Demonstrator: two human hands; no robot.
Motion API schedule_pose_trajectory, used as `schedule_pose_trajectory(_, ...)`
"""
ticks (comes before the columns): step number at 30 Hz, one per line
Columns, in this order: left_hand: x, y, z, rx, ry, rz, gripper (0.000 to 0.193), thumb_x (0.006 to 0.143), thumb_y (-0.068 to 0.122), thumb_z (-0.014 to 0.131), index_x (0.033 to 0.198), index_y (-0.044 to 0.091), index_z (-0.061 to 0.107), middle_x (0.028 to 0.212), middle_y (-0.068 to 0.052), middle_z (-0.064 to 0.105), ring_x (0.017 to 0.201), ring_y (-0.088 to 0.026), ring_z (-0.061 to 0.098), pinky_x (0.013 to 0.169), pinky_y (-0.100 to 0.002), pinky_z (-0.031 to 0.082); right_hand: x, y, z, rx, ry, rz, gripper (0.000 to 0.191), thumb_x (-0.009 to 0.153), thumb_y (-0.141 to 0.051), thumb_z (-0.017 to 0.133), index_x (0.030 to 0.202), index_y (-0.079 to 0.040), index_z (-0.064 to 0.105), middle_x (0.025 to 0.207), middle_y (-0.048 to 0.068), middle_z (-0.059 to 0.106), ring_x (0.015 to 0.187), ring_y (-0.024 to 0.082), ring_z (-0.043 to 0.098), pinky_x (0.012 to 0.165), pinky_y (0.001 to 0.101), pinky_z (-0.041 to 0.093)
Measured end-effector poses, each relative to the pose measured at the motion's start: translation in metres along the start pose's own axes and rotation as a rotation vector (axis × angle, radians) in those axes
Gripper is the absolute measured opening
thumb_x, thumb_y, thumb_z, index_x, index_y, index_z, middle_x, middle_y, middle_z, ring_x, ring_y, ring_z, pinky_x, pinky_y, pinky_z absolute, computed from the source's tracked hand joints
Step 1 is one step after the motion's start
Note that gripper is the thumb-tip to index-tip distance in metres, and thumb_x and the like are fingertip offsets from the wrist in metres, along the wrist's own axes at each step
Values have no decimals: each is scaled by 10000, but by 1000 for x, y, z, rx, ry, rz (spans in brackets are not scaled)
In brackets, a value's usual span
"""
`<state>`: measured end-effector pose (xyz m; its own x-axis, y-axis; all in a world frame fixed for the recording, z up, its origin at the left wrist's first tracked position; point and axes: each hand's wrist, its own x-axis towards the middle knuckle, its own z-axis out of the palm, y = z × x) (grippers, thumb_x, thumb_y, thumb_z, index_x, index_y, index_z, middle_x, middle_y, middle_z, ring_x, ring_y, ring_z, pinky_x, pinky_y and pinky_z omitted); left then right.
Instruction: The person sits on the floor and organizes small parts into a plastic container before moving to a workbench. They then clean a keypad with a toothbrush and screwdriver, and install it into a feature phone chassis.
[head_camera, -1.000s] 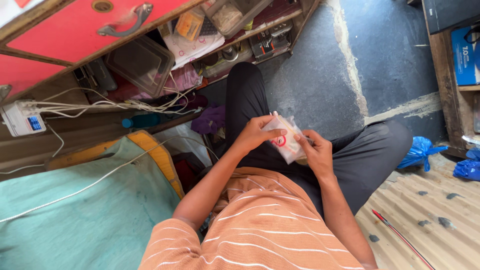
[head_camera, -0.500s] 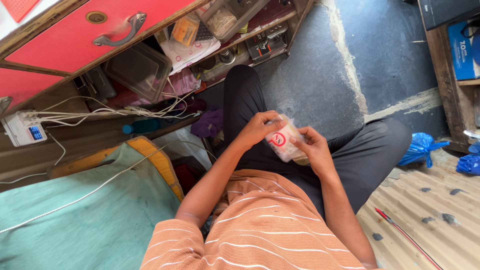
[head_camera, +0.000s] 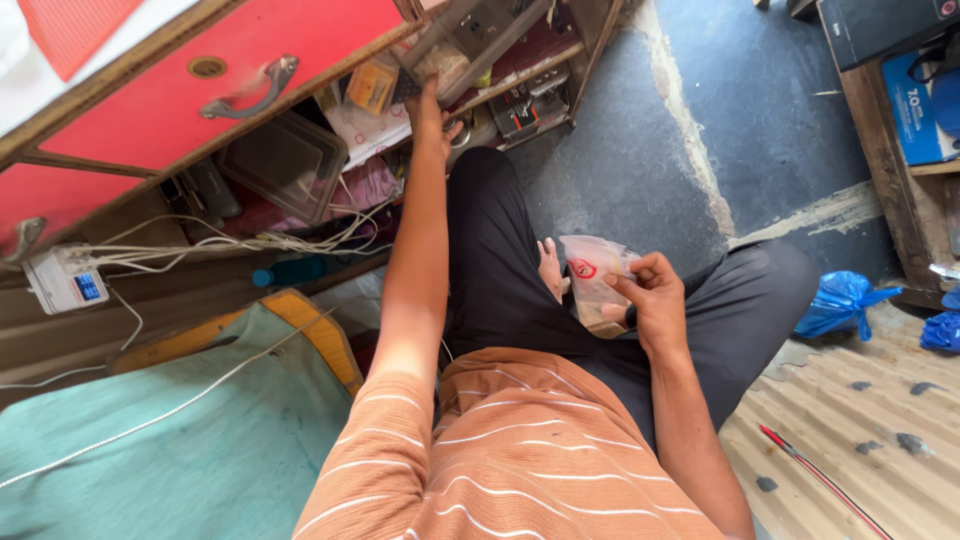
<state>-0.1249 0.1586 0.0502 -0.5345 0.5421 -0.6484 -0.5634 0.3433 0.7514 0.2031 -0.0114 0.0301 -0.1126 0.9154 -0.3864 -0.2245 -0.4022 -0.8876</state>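
Two hands, two jobs — my right hand (head_camera: 655, 300) pinches the small plastic bag (head_camera: 592, 272) over my lap; my left hand (head_camera: 432, 112) reaches the cluttered shelf (head_camera: 520, 85), grip hidden — I go slowly there.

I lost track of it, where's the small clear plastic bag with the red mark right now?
In the head view, the small clear plastic bag is right of centre, pinched in the right hand above the lap, over the black trousers.

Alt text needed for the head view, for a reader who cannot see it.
Seen from above, a seated person's left hand reaches up into a cluttered shelf beneath a red drawer, while the right hand holds a small clear plastic bag over the lap. White cables trail across the lower shelf.
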Motion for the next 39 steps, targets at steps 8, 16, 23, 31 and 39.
schedule_pose_trajectory(8, 6, -6, -3, -24, -30, 255, 385, 941, 234, 590, 1191, -58, 615, 1149, -147, 610, 972, -233, 643, 709, -361, 678, 2, 2, -11, 0, 181, -246, 332, 883, 97, 768, 1184, -12, 682, 1089, 35, 734, 899, 71, 639, 804, 221, 519)
schedule_pose_trajectory(16, -53, -45, -67, -1, -254, 414, 308, 997, 149, 563, 1176, -90, 635, 1089, -123, 634, 972, -182, 660, 841, -367, 654, 12, -50, -5, -504, 159, -679, 288, 974, 69, 750, 1249, 3, 695, 1157, 51, 701, 1077, 149, 640, 957, 284, 513)
schedule_pose_trajectory(23, -114, -87, -139, 99, -281, 285, 378, 1006, 126, 543, 1318, -62, 648, 1100, -91, 697, 958, -163, 687, 834, -339, 628, 55, -103, 47, -1007, -99, -783, 321, 939, -42, 769, 1249, -57, 688, 1085, 166, 728, 1005, 361, 656, 898, 432, 502)
schedule_pose_trajectory(31, -128, -125, -215, 263, -245, 267, 396, 1017, 138, 536, 1373, 1, 646, 1139, -92, 749, 925, -121, 717, 794, -291, 611, 39, -74, 50, -1287, -545, -573, 226, 915, -91, 663, 1133, -133, 699, 889, 101, 707, 897, 312, 654, 873, 433, 402)
schedule_pose_trajectory(39, -125, -133, -230, 287, -327, 350, 431, 988, 43, 572, 1408, -51, 605, 1224, -91, 723, 1036, -92, 662, 927, -248, 523, 16, -27, 47, -1626, -400, -830, 165, 848, -86, 638, 1004, -124, 676, 952, 67, 599, 929, 279, 600, 812, 395, 452)
